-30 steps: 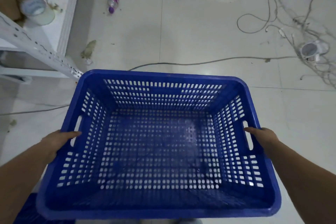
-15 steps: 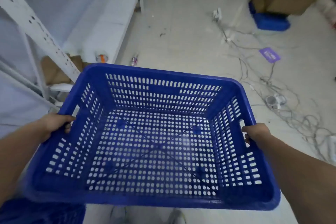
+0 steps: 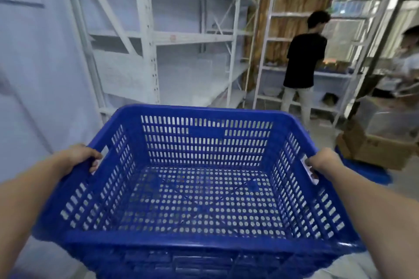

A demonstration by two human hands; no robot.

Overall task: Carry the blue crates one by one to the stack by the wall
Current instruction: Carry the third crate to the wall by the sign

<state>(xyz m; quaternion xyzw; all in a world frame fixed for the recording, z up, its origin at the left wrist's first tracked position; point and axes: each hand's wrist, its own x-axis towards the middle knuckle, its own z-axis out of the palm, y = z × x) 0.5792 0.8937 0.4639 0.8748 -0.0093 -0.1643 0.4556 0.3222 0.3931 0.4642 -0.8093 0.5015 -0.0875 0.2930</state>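
I carry an empty blue perforated crate in front of me at chest height, tilted slightly. My left hand grips its left rim at the handle slot, fingers curled over the edge. My right hand grips the right handle slot the same way. Below the carried crate, the ribbed side of another blue crate shows at the bottom of the view.
White metal shelving stands ahead on the left against a pale wall. A person in a black shirt stands at a rack ahead on the right, another person at the far right. A cardboard box sits on a blue crate on the floor.
The view has swung up from the floor to the shelves and the people. The crate stays in both hands and now sits higher and more level in front of me.
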